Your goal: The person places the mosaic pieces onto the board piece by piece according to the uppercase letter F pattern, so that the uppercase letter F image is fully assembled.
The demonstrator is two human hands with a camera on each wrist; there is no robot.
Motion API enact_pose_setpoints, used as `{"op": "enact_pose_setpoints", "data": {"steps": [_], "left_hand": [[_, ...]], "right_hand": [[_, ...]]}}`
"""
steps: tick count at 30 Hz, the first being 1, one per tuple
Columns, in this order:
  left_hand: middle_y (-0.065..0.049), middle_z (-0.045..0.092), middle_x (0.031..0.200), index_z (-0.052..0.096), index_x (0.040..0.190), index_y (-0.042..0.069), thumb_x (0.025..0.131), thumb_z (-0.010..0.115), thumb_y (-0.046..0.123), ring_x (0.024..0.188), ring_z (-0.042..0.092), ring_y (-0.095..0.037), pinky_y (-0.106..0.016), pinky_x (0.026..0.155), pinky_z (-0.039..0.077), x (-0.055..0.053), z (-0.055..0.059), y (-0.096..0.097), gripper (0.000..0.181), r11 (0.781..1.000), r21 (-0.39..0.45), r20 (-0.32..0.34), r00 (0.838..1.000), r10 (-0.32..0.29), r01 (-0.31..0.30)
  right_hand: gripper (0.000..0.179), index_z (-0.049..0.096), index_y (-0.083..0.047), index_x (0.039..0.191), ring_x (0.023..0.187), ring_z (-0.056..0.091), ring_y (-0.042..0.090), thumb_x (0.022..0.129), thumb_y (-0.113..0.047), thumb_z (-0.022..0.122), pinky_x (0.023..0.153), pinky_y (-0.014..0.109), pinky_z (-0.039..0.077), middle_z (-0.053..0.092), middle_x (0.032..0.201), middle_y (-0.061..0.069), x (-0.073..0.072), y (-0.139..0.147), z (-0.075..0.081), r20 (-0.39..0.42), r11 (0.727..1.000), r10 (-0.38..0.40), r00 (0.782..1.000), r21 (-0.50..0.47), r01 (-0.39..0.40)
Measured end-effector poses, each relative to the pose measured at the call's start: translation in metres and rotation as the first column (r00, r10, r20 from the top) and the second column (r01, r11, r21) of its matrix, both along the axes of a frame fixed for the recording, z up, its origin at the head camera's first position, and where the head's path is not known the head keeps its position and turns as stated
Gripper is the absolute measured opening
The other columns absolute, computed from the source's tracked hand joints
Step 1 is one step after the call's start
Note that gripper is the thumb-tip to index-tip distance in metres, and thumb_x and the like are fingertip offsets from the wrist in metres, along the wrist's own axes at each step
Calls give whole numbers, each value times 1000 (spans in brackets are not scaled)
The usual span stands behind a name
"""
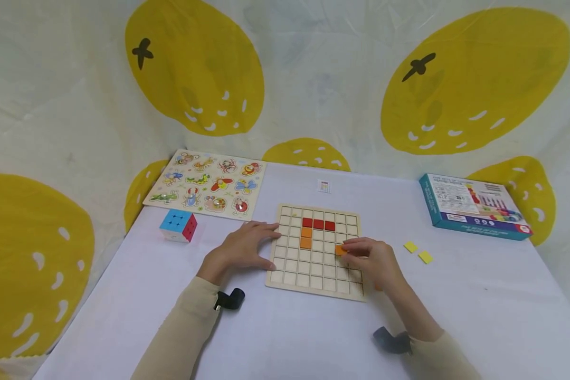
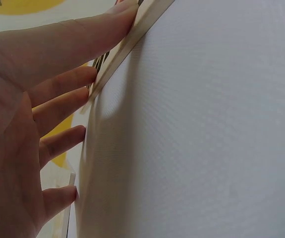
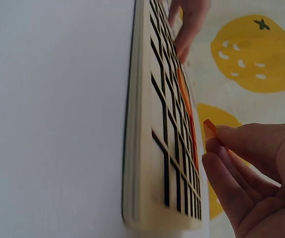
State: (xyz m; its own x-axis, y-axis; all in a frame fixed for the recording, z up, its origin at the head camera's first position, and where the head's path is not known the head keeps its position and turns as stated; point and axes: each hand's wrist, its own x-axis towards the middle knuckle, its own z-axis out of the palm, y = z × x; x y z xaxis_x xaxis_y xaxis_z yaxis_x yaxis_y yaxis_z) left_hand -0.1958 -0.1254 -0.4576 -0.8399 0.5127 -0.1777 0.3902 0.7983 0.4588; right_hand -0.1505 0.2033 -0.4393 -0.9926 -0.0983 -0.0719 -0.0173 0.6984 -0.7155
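A wooden grid board (image 1: 315, 266) lies on the white table between both hands. Three red tiles (image 1: 318, 225) fill a row of its cells, with two orange tiles (image 1: 306, 237) in a column below the leftmost red one. My left hand (image 1: 241, 248) rests at the board's left edge, fingers spread and thumb tip on the rim, also seen in the left wrist view. Over the right part of the board, my right hand (image 1: 372, 258) pinches an orange tile (image 3: 209, 129) between thumb and fingers. Another orange piece (image 1: 378, 285) shows partly behind the right wrist.
Two yellow tiles (image 1: 418, 252) lie to the right of the board. A small printed card (image 1: 324, 186) is behind it. A puzzle cube (image 1: 178, 226) and an insect peg puzzle (image 1: 209, 184) sit at left, and a teal-edged box (image 1: 472, 206) at back right.
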Motion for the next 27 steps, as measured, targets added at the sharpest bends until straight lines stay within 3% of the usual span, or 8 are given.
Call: {"op": "enact_pose_setpoints", "data": {"steps": [5,14,27], "left_hand": [[13,38,165,56,147,30,76,85,53,154,32,-22,-55,118,41,-1,0,0,79,1000,-3,7,1000,-1,1],[13,37,166,56,147,30,77,84,53,155,32,-22,-54,118,41,-1,0,0,79,1000,-6,17,1000,2,-2],[12,38,165,57,146,29,77,85,52,154,33,-24,-57,117,41,1,3,1,78,1000,11,17,1000,8,-8]], "right_hand": [[22,81,-8,107,105,74,27,86,-15,82,82,24,62,77,119,11,-1,-23,-5,-20,998,57,998,-31,-58],[18,82,-9,102,99,77,23,84,-11,83,82,26,63,78,115,9,-1,-53,-13,-28,985,137,990,-104,-139],[14,83,-10,95,96,74,17,81,-11,85,82,26,63,79,102,3,-4,-67,-17,-77,991,121,990,-52,-126]]}}
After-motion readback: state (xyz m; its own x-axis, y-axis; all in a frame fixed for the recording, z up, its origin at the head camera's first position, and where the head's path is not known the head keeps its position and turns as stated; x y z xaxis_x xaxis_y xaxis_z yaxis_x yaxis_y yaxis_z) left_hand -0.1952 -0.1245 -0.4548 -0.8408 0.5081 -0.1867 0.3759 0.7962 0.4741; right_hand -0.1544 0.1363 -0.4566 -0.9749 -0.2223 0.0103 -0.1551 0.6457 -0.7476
